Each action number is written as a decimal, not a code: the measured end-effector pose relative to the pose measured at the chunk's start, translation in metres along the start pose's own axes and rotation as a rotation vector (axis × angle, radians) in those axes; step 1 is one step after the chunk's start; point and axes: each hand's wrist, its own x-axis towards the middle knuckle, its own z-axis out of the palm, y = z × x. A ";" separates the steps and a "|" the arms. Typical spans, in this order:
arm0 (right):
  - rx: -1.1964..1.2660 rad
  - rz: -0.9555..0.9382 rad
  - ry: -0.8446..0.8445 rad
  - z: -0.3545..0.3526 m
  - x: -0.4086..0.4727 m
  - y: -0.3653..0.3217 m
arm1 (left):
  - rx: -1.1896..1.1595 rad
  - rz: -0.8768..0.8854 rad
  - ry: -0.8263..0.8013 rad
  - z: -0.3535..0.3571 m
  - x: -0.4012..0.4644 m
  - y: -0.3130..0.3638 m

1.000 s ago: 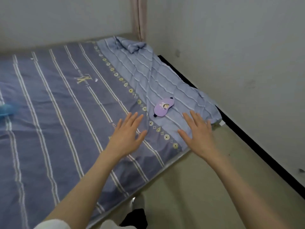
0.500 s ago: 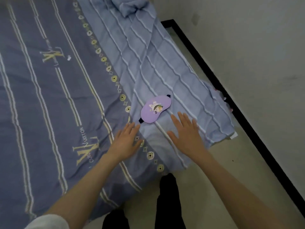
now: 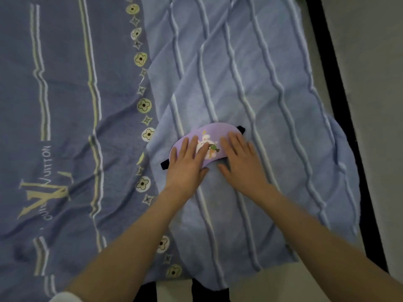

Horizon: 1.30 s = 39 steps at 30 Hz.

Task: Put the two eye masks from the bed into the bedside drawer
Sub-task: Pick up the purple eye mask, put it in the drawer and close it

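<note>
From the head view, we see both hands now down on the purple eye mask (image 3: pixel 214 136), where half a second ago they hovered short of it and a second ago were farther back over the bed. The mask lies flat on the light blue striped blanket (image 3: pixel 272 105), near its border with the darker patterned bedspread (image 3: pixel 65 94). Our left hand (image 3: pixel 187 164) rests with fingers (image 3: pixel 193 144) spread across the mask's left half; our right hand (image 3: pixel 241 162) lies with fingers (image 3: pixel 234 141) flat on its right end. Neither hand has closed: the fingers are extended and nothing is gripped yet. The black strap ends (image 3: pixel 165 165) poke out on both sides. We judge the first pick-up is about to start. The second mask and the bedside drawer are out of sight here.
</note>
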 end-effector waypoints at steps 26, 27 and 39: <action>0.138 -0.778 0.547 -0.187 -0.076 -0.193 | -0.616 -0.224 0.445 -0.229 -0.241 -0.026; 0.122 -0.834 0.541 -0.191 -0.083 -0.215 | -0.696 -0.295 0.485 -0.240 -0.263 -0.034; 0.202 -1.449 0.302 -0.130 -0.238 -0.524 | -1.330 -0.653 0.548 -0.247 -0.593 -0.168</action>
